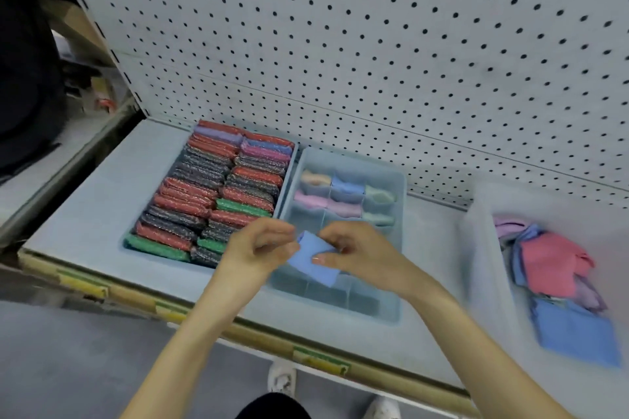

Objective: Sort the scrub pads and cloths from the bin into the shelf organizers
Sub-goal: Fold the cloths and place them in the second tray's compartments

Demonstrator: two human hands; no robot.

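A small blue cloth (315,264) hangs between both my hands above the divided clear organizer (396,282). My left hand (260,248) pinches its upper left edge and my right hand (357,252) grips its right side. The organizer's far compartments hold rolled cloths (343,196) in peach, blue, green, pink and purple; its near compartments look bare. To its left, a tray (131,235) is packed with upright scrub pads (211,194) in red, dark grey, green and purple. On the right, a clear bin (483,248) holds loose pink, blue and purple cloths (558,275).
All containers sit on a pale shelf (95,190) backed by a white pegboard (374,44). The shelf's front edge (204,320) carries yellow and green labels. My shoes and the grey floor (68,367) show below. A dark aisle lies to the left.
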